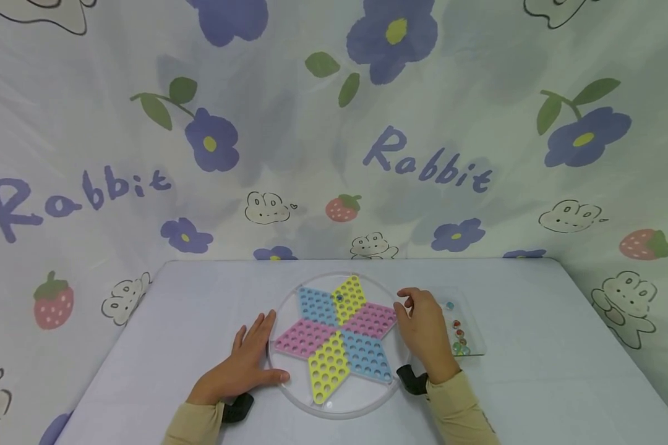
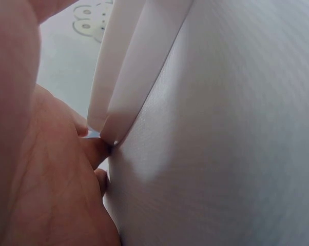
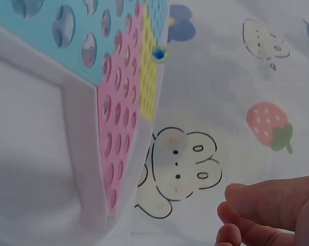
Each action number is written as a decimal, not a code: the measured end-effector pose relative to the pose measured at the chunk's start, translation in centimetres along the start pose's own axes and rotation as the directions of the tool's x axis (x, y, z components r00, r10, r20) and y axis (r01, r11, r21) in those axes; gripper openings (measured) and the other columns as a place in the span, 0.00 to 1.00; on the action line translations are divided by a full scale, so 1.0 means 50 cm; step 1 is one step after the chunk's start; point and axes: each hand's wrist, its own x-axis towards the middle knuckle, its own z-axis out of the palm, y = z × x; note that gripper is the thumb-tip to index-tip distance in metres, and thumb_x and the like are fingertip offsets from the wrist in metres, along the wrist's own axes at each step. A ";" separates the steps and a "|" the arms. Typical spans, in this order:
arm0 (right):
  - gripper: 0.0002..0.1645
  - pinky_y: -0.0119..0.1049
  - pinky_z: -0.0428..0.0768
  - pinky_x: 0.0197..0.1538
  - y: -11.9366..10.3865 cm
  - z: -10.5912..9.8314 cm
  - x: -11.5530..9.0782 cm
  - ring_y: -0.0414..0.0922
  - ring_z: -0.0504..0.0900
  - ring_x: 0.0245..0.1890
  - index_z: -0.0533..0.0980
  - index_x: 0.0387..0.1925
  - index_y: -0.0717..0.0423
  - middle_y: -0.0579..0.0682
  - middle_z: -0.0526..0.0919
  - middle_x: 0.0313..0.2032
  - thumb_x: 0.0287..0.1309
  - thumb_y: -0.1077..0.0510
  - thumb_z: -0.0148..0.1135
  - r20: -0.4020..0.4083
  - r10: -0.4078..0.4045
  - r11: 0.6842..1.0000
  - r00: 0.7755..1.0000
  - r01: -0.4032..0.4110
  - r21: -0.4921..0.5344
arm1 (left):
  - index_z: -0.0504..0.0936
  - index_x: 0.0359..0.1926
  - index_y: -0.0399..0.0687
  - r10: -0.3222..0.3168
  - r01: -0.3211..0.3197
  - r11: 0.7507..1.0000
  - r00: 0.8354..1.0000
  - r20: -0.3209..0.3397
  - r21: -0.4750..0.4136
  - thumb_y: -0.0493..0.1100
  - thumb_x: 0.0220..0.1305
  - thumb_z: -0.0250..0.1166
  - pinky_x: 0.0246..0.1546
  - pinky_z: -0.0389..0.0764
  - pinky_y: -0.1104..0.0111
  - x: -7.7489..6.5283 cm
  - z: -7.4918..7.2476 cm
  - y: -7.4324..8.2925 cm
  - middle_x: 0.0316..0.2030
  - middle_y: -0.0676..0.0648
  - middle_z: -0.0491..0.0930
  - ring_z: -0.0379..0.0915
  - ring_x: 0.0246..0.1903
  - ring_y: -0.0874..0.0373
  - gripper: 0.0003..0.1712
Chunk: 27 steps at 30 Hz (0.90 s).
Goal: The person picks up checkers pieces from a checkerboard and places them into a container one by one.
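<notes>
A Chinese checkers board point(image 1: 341, 411) with a star of pink, yellow and blue holed sections lies on the table. One blue marble point(image 1: 339, 298) sits on the far yellow section; the right wrist view also has this marble point(image 3: 159, 54). My left hand point(image 1: 246, 366) rests against the board's left rim, fingers extended and thumb on the edge. In the left wrist view, the fingers touch the white rim point(image 2: 126, 66). My right hand point(image 1: 427, 327) is above the board's right side, fingers loosely bent, with nothing visible between them point(image 3: 272, 210).
A clear tray point(image 1: 475, 334) with several marbles point(image 1: 459, 341) stands just right of my right hand. The white table point(image 1: 540, 371) meets a patterned curtain point(image 1: 312, 123) at its back edge. Dark wrist mounts point(image 1: 238, 408) sit by both sleeves.
</notes>
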 end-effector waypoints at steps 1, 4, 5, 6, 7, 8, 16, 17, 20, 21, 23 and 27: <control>0.13 0.38 0.71 0.32 -0.004 0.001 0.000 0.46 0.70 0.29 0.81 0.47 0.64 0.53 0.76 0.32 0.63 0.62 0.65 0.005 -0.005 1.000 1.000 0.005 0.002 | 0.35 0.79 0.35 0.008 -0.008 1.000 1.000 -0.004 -0.001 0.62 0.54 0.75 0.68 0.22 0.40 0.000 0.000 0.000 0.79 0.33 0.37 0.24 0.77 0.36 0.72; 0.13 0.38 0.70 0.32 -0.014 0.006 0.000 0.45 0.69 0.28 0.81 0.47 0.64 0.53 0.75 0.32 0.64 0.62 0.64 0.017 -0.015 1.000 1.000 0.015 0.007 | 0.36 0.79 0.34 0.028 -0.028 1.000 0.999 -0.014 0.003 0.62 0.55 0.74 0.68 0.22 0.39 0.001 0.000 -0.001 0.79 0.33 0.38 0.24 0.77 0.36 0.72; 0.13 0.38 0.70 0.32 -0.018 0.009 0.001 0.45 0.69 0.28 0.81 0.48 0.63 0.53 0.75 0.32 0.64 0.62 0.64 0.021 -0.017 1.000 1.000 0.016 0.010 | 0.36 0.79 0.34 0.032 -0.032 0.999 0.999 -0.017 0.005 0.62 0.55 0.74 0.68 0.23 0.39 0.001 -0.001 -0.001 0.79 0.33 0.38 0.24 0.77 0.36 0.72; 0.12 0.38 0.70 0.31 -0.022 0.010 0.001 0.45 0.69 0.28 0.81 0.47 0.63 0.53 0.75 0.32 0.64 0.62 0.64 0.023 -0.022 1.000 0.999 0.022 0.017 | 0.36 0.79 0.34 0.033 -0.033 0.999 0.999 -0.019 0.006 0.62 0.54 0.74 0.68 0.23 0.39 0.001 -0.001 -0.001 0.78 0.33 0.38 0.24 0.77 0.36 0.72; 0.12 0.37 0.70 0.31 -0.026 0.013 0.001 0.44 0.69 0.28 0.81 0.47 0.63 0.53 0.75 0.32 0.64 0.62 0.64 0.028 -0.023 1.000 0.999 0.023 0.018 | 0.36 0.79 0.34 0.032 -0.032 0.999 0.999 -0.021 0.006 0.62 0.54 0.74 0.68 0.23 0.39 0.001 -0.001 -0.001 0.78 0.33 0.38 0.24 0.77 0.35 0.72; 0.12 0.37 0.70 0.32 -0.030 0.015 0.002 0.44 0.69 0.28 0.81 0.47 0.63 0.53 0.75 0.32 0.63 0.62 0.64 0.031 -0.023 1.000 0.999 0.022 0.019 | 0.37 0.79 0.34 0.032 -0.032 0.999 0.999 -0.021 0.007 0.62 0.54 0.75 0.68 0.23 0.39 0.001 -0.001 -0.001 0.78 0.33 0.39 0.24 0.77 0.35 0.72; 0.12 0.37 0.70 0.31 -0.047 0.031 0.007 0.45 0.69 0.28 0.81 0.47 0.64 0.55 0.76 0.32 0.64 0.62 0.64 0.052 -0.030 0.998 0.998 0.027 0.053 | 0.38 0.78 0.32 0.038 -0.037 0.999 0.999 -0.025 0.016 0.63 0.54 0.74 0.68 0.24 0.39 0.002 0.002 -0.001 0.78 0.33 0.40 0.26 0.77 0.35 0.71; 0.12 0.37 0.70 0.32 -0.049 0.033 0.008 0.44 0.69 0.28 0.81 0.46 0.64 0.55 0.76 0.32 0.64 0.62 0.64 0.052 -0.036 0.998 0.998 0.033 0.054 | 0.38 0.78 0.32 0.037 -0.037 0.999 0.999 -0.025 0.017 0.63 0.54 0.74 0.68 0.24 0.39 0.002 0.003 -0.002 0.78 0.33 0.40 0.27 0.77 0.35 0.71; 0.11 0.37 0.70 0.32 -0.054 0.039 0.008 0.44 0.69 0.28 0.81 0.45 0.63 0.53 0.76 0.31 0.63 0.62 0.64 0.044 -0.054 0.997 0.998 0.052 0.058 | 0.38 0.78 0.32 0.031 -0.030 0.999 0.999 -0.023 0.014 0.63 0.54 0.74 0.68 0.23 0.39 0.002 0.003 -0.002 0.78 0.33 0.40 0.26 0.77 0.35 0.71; 0.11 0.37 0.70 0.32 -0.056 0.042 0.008 0.44 0.69 0.28 0.81 0.45 0.63 0.53 0.76 0.31 0.63 0.62 0.64 0.043 -0.057 0.997 0.997 0.054 0.060 | 0.38 0.78 0.32 0.029 -0.029 0.999 0.999 -0.023 0.014 0.63 0.54 0.74 0.68 0.23 0.39 0.002 0.003 -0.001 0.78 0.33 0.40 0.26 0.77 0.35 0.72; 0.11 0.37 0.70 0.31 -0.060 0.047 0.009 0.43 0.69 0.27 0.81 0.45 0.63 0.52 0.76 0.31 0.63 0.62 0.65 0.040 -0.057 0.996 0.998 0.054 0.064 | 0.38 0.78 0.32 0.027 -0.027 1.000 0.999 -0.021 0.009 0.63 0.54 0.74 0.68 0.23 0.39 0.001 0.002 0.000 0.78 0.33 0.40 0.26 0.77 0.35 0.72; 0.11 0.37 0.70 0.31 -0.068 0.059 0.013 0.43 0.69 0.27 0.81 0.46 0.63 0.50 0.75 0.30 0.63 0.61 0.66 0.040 -0.050 0.996 0.998 0.046 0.081 | 0.38 0.78 0.32 0.025 -0.025 1.000 1.000 -0.019 0.012 0.63 0.54 0.74 0.68 0.23 0.39 0.000 0.001 0.001 0.78 0.33 0.40 0.26 0.77 0.35 0.72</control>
